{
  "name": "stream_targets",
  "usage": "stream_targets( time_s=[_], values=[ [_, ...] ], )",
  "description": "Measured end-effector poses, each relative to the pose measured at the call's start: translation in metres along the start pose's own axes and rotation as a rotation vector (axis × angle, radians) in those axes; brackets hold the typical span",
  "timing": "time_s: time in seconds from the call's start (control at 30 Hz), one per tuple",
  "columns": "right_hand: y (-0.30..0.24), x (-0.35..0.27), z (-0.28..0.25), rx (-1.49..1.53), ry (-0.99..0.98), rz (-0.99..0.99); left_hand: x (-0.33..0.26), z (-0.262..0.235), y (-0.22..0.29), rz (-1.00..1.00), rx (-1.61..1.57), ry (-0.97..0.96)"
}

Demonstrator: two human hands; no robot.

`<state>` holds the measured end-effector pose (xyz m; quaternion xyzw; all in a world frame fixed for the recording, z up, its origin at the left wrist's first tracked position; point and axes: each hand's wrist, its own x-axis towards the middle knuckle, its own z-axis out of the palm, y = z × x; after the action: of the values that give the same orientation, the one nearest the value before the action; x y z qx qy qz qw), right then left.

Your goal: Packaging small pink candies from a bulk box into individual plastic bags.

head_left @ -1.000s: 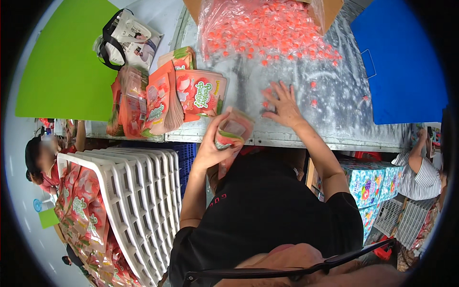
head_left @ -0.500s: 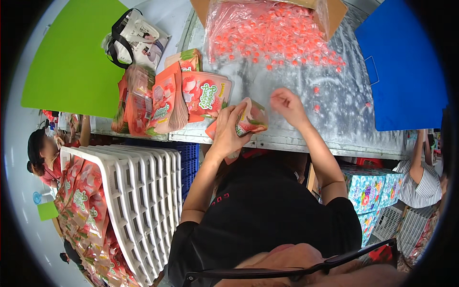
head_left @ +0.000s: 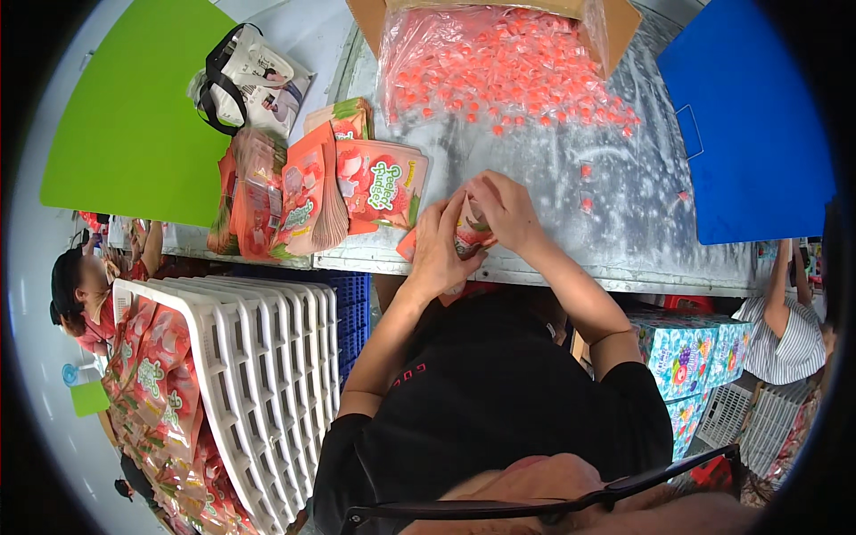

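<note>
A small pink printed pouch (head_left: 473, 230) is held between my two hands at the table's front edge. My left hand (head_left: 435, 245) wraps round its left side, thumb toward the front. My right hand (head_left: 505, 212) is closed against its upper right edge, with the fingertips meeting those of my left hand. The pouch's opening and what lies inside are hidden by my fingers. Just left of my hands lies a stack of flat pink pouches (head_left: 379, 183), beside a fanned bundle of more pouches (head_left: 308, 196).
An open carton (head_left: 624, 36) spills red wrapped candies (head_left: 499, 67) onto the metal table (head_left: 553, 241). A few loose candies (head_left: 586, 170) lie to the right. A green panel (head_left: 125, 116) and a blue panel (head_left: 749, 134) flank the table. White crates (head_left: 259, 383) stand lower left; co-workers are at both sides.
My right hand has moved left and down from above the table onto the pouch. My left hand has kept its hold, shifting slightly.
</note>
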<state>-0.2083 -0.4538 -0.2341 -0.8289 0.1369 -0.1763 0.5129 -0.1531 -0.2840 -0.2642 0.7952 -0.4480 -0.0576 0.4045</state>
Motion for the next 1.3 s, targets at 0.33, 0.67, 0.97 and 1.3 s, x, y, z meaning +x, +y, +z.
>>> stream_targets(
  time_s=[0.33, 0.67, 0.97, 1.3],
  values=[
    [0.008, -0.003, 0.005, 0.701, 0.087, 0.039, 0.004, 0.007, -0.003, -0.008, -0.140, 0.012],
    [0.067, 0.042, -0.007, 0.013, 0.185, -0.156, 0.002, -0.004, -0.001, -0.002, -0.204, 0.140],
    [0.166, 0.135, -0.004, -0.853, 0.049, -0.002, -0.020, -0.029, 0.003, -0.079, -0.244, 0.186],
    [0.165, 0.000, -0.012, -0.332, 0.122, 0.020, -0.036, -0.022, -0.009, -0.144, -0.364, 0.163]
  ],
)
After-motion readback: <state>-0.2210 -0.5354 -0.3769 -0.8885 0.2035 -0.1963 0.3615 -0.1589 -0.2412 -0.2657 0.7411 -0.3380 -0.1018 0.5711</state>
